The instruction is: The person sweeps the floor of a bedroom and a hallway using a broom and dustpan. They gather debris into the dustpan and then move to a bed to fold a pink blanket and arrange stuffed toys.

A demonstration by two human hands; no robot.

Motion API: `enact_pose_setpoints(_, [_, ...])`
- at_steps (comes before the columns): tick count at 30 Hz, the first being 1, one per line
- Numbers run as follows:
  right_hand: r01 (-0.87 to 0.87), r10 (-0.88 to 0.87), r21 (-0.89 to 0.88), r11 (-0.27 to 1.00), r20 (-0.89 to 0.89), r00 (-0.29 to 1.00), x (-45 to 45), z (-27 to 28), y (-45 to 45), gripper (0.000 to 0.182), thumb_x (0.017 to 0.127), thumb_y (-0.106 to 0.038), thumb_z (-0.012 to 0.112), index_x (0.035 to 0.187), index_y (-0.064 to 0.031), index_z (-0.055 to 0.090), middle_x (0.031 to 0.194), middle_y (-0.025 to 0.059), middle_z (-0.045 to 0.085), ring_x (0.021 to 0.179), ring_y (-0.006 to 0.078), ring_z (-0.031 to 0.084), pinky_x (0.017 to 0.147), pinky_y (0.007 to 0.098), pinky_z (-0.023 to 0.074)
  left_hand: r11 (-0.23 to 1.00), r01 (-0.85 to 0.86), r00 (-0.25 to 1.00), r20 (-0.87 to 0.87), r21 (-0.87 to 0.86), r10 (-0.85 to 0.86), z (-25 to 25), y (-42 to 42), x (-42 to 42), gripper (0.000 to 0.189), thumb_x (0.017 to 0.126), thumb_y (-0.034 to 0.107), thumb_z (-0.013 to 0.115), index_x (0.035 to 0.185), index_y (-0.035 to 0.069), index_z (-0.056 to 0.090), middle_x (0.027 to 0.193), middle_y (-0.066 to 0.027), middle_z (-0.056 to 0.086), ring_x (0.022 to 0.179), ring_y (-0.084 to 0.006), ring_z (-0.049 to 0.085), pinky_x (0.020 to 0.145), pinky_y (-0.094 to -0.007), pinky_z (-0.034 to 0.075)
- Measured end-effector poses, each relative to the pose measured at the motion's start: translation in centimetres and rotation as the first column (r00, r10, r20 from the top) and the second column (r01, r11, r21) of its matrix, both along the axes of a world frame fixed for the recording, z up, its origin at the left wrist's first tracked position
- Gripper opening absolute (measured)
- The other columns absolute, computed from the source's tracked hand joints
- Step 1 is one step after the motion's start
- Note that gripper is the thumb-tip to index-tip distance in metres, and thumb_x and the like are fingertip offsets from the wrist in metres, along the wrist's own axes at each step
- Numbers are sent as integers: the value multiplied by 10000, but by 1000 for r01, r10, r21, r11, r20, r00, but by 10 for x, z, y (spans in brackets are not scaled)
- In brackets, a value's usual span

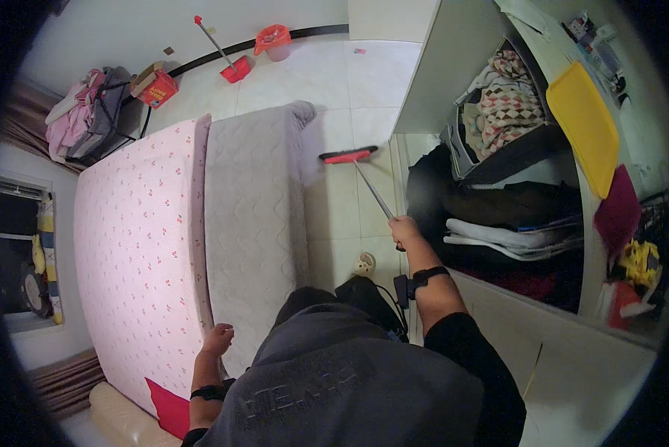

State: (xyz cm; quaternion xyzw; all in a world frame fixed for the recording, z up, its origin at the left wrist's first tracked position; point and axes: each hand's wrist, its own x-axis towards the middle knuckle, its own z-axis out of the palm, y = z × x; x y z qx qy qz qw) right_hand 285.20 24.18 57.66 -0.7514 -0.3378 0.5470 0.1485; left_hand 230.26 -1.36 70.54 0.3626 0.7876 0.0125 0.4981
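Note:
My right hand (pixel 404 231) is closed around the upper end of the metal handle of a broom (pixel 350 157). The broom's red head with dark bristles rests on the tiled floor between the grey mattress and the open wardrobe. My left hand (pixel 219 338) holds nothing that shows; its fingers are loosely curled above the seam between the grey quilted mattress (pixel 250 223) and the pink mattress with a cherry print (pixel 138 246). A red long-handled dustpan (pixel 235 70) stands on the floor near the far wall.
A bin with a red bag (pixel 274 43) and a red cardboard box (pixel 155 86) are by the far wall. A chair with pink clothes (pixel 80 112) stands at the upper left. The open wardrobe (pixel 424 84) with folded clothes and an open suitcase (pixel 502 159) borders the floor on the right.

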Motion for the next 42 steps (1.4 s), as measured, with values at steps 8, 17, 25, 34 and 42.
enact_pose_setpoints(8, [-148,134,85,985,151,979,68,8,-106,237,816,-256,555,910,-44,602,635,88,536,520,177,520,485,336,425,975,34,999,-13,-218,-37,-27,42,17,330,791,265,537,987,5,596,795,-106,634,637,-191,601,622,-314,496])
enact_pose_setpoints(17, [226,-307,-371,901,-176,935,52,57,-80,216,813,-267,584,876,-61,601,560,39,486,410,141,417,377,293,327,954,270,961,-33,-131,-276,-34,207,11,360,795,288,530,1019,10,581,825,-133,638,681,-209,625,659,-336,503])
enact_pose_setpoints(25, [358,-470,-421,834,-201,859,-44,-26,112,199,815,-231,536,678,-91,502,501,39,432,354,152,362,349,305,320,960,278,959,-63,38,-275,-24,333,-20,366,801,289,526,1056,29,565,845,-142,629,718,-242,621,675,-348,498])
enact_pose_setpoints(34, [398,-440,-188,898,-384,812,-112,17,248,140,833,-240,515,904,-121,532,517,14,376,365,134,335,339,297,263,929,360,921,-124,-92,-369,-42,366,-107,319,787,280,531,984,34,584,811,-124,632,693,-213,619,662,-345,497])
enact_pose_setpoints(42, [282,-376,-336,899,-258,890,-11,99,128,178,820,-291,552,727,-150,494,513,-7,408,405,113,359,357,292,293,974,207,978,17,-86,-207,-105,331,-119,325,761,250,468,863,-25,606,778,-133,630,650,-222,617,623,-352,495])
